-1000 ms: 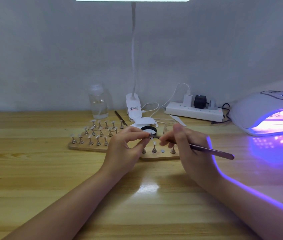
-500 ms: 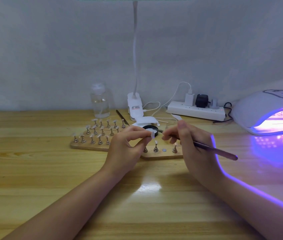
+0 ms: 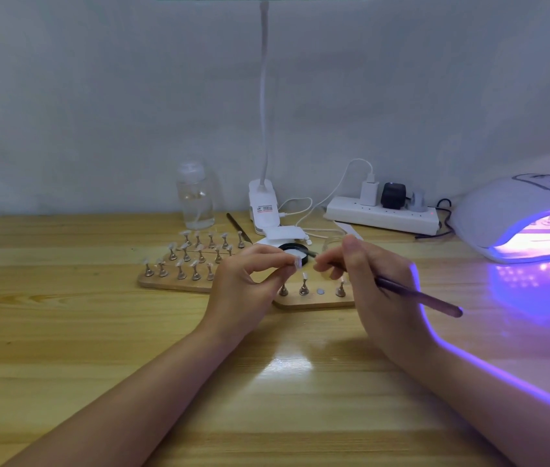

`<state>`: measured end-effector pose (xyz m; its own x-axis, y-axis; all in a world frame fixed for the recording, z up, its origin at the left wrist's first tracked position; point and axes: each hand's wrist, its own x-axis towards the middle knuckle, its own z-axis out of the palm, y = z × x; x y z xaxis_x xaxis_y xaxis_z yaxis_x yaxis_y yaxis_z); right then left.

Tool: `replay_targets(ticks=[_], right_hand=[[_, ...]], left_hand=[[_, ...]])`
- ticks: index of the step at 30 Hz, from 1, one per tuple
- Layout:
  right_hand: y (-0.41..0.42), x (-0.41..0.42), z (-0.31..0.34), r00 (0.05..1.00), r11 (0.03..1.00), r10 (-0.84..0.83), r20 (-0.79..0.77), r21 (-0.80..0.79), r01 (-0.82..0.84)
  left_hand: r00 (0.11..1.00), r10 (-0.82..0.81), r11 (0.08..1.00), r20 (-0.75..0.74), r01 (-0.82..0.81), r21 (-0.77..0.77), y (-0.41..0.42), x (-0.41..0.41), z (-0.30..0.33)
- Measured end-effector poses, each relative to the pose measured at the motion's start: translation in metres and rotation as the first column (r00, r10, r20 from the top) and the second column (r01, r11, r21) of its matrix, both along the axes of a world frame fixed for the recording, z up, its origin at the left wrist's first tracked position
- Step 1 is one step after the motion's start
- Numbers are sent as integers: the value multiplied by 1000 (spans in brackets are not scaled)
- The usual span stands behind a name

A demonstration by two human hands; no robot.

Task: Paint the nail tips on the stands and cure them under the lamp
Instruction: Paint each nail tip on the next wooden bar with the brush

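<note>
At frame centre, the left hand (image 3: 246, 288) pinches a small nail tip (image 3: 297, 263) between thumb and fingertips, lifted above a wooden stand board (image 3: 314, 302). Just to its right, the right hand (image 3: 367, 281) grips a slim brush (image 3: 418, 296) — its tip near the nail tip. A curing lamp (image 3: 516, 214) glows violet at the frame's right edge — on the wooden counter (image 3: 64, 332).
</note>
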<state>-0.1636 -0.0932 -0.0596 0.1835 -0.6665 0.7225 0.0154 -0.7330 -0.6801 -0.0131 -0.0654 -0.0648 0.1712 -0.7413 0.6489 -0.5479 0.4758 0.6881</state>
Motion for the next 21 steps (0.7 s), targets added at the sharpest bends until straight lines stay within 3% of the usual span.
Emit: replay_targets(ticks=[4, 8, 13, 17, 21], right_hand=[[3, 0, -1, 996, 993, 50, 71, 105, -57], [2, -2, -1, 990, 996, 18, 137, 79, -29], [1, -4, -2, 994, 999, -5, 110, 47, -1], [1, -1, -4, 1000, 1000, -7, 0, -17, 7], [3, -1, -5, 996, 998, 52, 66, 26, -54]], left_hand=[[1000, -2, 1000, -9, 2, -2, 0, 0, 0], [999, 15, 1000, -34, -15, -9, 2, -2, 2], [997, -7, 1000, -73, 9, 19, 3, -2, 2], [998, -12, 1000, -64, 13, 8, 2, -1, 1], [998, -21, 1000, -62, 21, 4, 2, -1, 1]])
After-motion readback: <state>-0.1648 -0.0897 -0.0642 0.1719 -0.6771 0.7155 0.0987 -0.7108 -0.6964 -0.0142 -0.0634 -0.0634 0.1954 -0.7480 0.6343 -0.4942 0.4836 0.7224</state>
